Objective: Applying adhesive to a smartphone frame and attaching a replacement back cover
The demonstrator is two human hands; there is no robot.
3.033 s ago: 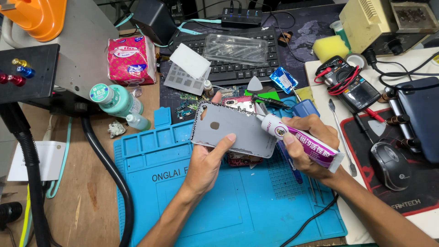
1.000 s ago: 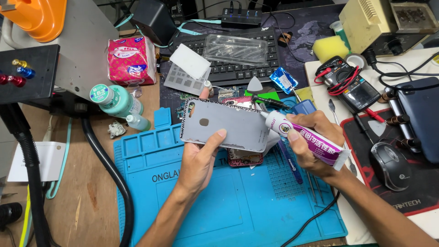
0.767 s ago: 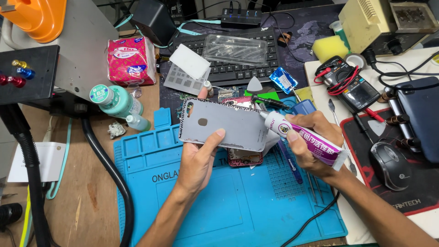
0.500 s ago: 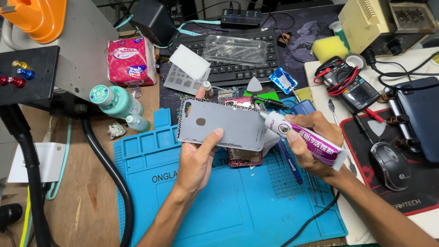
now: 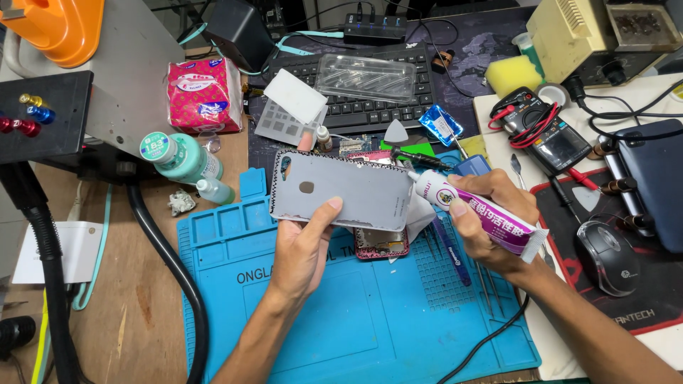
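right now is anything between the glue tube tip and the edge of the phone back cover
Nothing visible does. The left hand holds the grey back cover up over the blue mat, and the right hand points the glue tube at the cover's right edge. Its tip sits at that edge; contact cannot be told.

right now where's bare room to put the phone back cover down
Bare patch: the lower blue mat, between the left hand and the right hand. Another: the wood left of the black hose. Crowded: around the keyboard and behind the phone back cover.
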